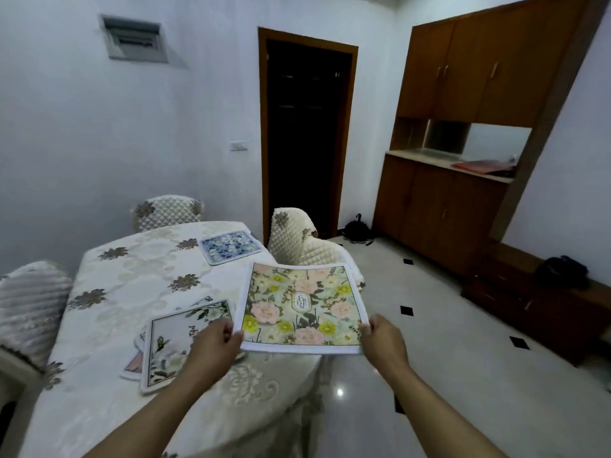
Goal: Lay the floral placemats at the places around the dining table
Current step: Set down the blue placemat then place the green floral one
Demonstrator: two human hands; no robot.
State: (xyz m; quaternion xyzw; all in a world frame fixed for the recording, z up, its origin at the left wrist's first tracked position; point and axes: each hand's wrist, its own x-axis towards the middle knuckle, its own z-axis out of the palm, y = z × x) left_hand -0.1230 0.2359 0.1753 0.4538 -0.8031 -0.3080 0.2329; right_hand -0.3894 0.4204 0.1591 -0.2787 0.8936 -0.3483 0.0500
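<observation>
Both hands hold one floral placemat (302, 307) at lower centre of the frame. The left hand (216, 342) grips its near left corner, the right hand (383, 338) its near right corner; fingers of both are clenched on the white border. The mat is held roughly flat, raised, over the right-hand edge of the surface (139, 279), partly overhanging the floor. It is not yet laid.

Done, as far as can be seen: one blue patterned placemat (230, 246) lies flat at the far right place, centre of the frame, just in front of a quilted chair (294, 239).

Outstanding: a small stack of placemats (175, 345) rests at lower left of centre, just beside the left hand. The top one shows white flowers; at least one more lies beneath, exact count unclear. Places by the chair at the far end (168, 211) and the chair at the left edge (31, 309) show no mat.

Judgement: the task is at an early stage, with one laid, one in hand and the rest still stacked.
</observation>
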